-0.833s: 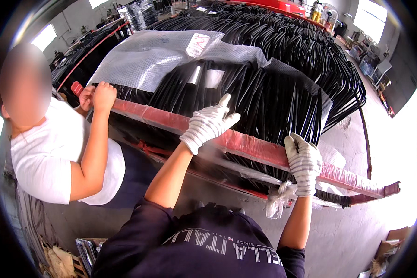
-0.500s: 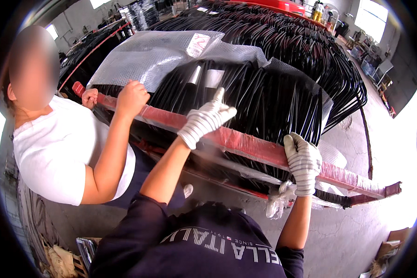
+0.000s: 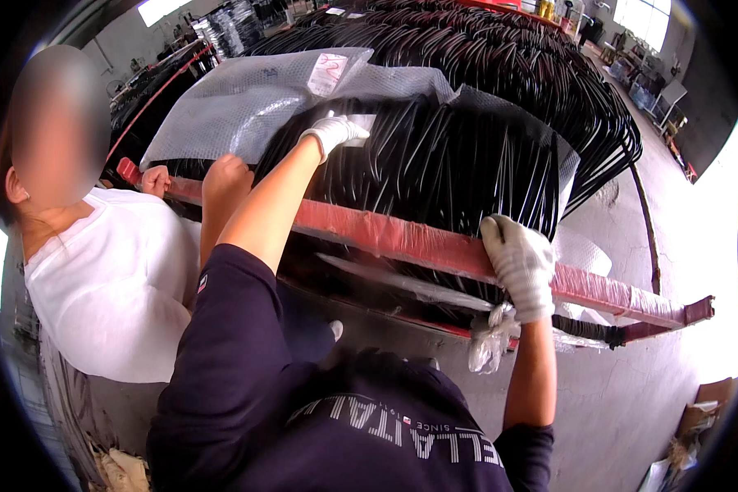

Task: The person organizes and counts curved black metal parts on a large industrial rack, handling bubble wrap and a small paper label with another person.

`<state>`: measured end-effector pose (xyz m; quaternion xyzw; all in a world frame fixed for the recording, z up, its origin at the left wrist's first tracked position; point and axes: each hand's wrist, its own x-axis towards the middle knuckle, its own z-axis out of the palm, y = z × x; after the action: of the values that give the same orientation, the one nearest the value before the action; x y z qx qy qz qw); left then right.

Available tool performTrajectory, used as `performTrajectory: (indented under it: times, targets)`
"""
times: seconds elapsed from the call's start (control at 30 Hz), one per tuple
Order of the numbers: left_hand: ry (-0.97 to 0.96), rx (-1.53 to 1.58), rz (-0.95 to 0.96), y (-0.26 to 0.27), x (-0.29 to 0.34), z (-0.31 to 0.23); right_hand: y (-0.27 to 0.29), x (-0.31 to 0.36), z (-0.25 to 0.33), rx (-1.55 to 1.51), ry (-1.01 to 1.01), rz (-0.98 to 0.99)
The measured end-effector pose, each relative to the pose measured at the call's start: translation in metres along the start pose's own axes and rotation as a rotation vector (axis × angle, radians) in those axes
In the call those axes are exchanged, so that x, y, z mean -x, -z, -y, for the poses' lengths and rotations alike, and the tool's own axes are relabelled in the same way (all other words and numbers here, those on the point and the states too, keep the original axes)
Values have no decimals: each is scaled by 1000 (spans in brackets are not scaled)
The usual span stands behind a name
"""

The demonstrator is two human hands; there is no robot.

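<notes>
My left hand [image 3: 334, 134], in a white knitted glove, reaches over the bar to a white label [image 3: 359, 129] on the black strips. Its fingers are stretched out and touch the label's left side. My right hand [image 3: 520, 266], gloved the same way, is wrapped round the red bar [image 3: 385, 234], which is covered in clear film. Behind the bar lies a dense bundle of thin, glossy black strips [image 3: 443, 164], bent over in arcs. A bubble-wrap sheet [image 3: 230, 107] bearing a paper tag [image 3: 326, 74] covers the bundle's left part.
To my left stands a co-worker in a white shirt [image 3: 107, 287], both fists close to the bar's left end. Knotted clear film [image 3: 490, 336] hangs under the bar by my right hand. More black strips [image 3: 533, 82] stretch behind. Cardboard boxes [image 3: 705, 402] sit at lower right.
My left hand has moved up and left, from above the bar to the label. My right hand keeps hold of the bar. The co-worker's raised fist has come down slightly.
</notes>
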<state>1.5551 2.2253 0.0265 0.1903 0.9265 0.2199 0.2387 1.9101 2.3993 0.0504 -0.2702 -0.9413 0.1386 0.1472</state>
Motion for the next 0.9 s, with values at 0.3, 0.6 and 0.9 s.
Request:
performTrajectory:
  times: [0.3,0.6,0.9]
  targets:
    - [295,-530,-233,3,-29,81,-63,-147,223,-18,871,-269]
    - [-510,-838,-346,16,45,53,-26,-130,200,201,675,546]
    - [-882,-260,-269,-90,203,-115,77,-26,-54,536,970,4]
